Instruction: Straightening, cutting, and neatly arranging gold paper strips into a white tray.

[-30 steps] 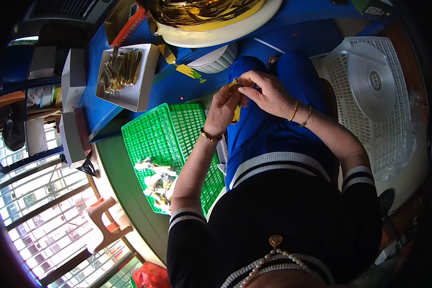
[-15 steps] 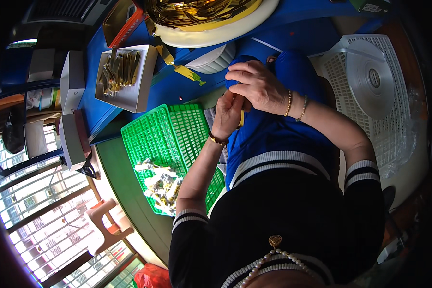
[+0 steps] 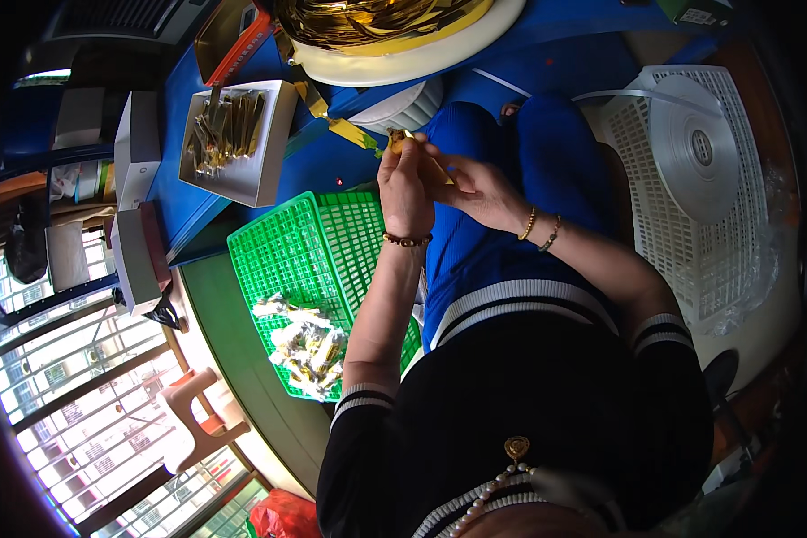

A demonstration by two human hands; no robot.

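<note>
Above my lap, my left hand (image 3: 405, 190) pinches a small gold foil piece (image 3: 398, 139) between thumb and fingers; its top end sticks out past the thumb, and most of it is hidden. My right hand (image 3: 482, 194) is close beside it, its thumb and fingers closed on the gold foil's other side. What the foil wraps, if anything, I cannot make out. Left of my left forearm stands a green plastic basket (image 3: 309, 242) with several silver-and-gold foil pieces (image 3: 307, 348) in it. A gold strip with a green tip (image 3: 354, 134) hangs just beyond my left hand.
On the blue table (image 3: 177, 193), a white box (image 3: 278, 143) holds many thin gold pieces. A big roll of gold foil (image 3: 377, 27) lies on a white disc at the back. To the right, a white crate (image 3: 637, 179) bears a reel of clear-white strip (image 3: 681, 152). A stool (image 3: 188, 421) stands lower left.
Both hands have risen and shifted left, away from my knees. My right hand has slid off the top of the left one, and the gold foil piece now shows between them.
</note>
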